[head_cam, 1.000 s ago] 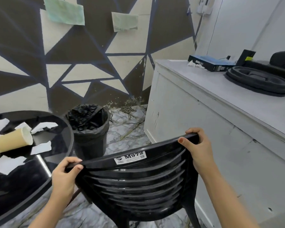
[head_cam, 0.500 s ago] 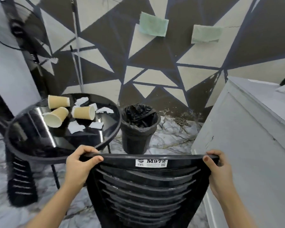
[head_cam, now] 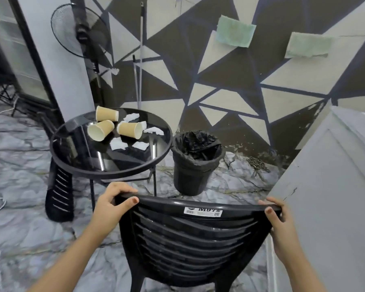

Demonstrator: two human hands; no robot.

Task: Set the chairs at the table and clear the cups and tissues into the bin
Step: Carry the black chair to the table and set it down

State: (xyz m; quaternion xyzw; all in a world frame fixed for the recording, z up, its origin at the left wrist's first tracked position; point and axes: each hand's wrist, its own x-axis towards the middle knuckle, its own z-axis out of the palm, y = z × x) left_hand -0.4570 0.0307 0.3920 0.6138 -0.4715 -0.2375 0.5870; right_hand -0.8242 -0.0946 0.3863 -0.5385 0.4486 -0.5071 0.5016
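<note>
Both hands, left [head_cam: 111, 204] and right [head_cam: 279, 220], grip chair [head_cam: 190, 234] backrest top corners.

Light was even and rather dim, shadows soft. White streaks of glare lay on the glass table [head_cam: 105, 157] near its front edge. Wide-angle bending curved the frame's edges; details looked slightly soft.

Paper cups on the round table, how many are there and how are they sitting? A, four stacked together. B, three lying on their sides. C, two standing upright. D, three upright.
B: three paper cups lie tipped over on the round table among torn tissues.
</note>
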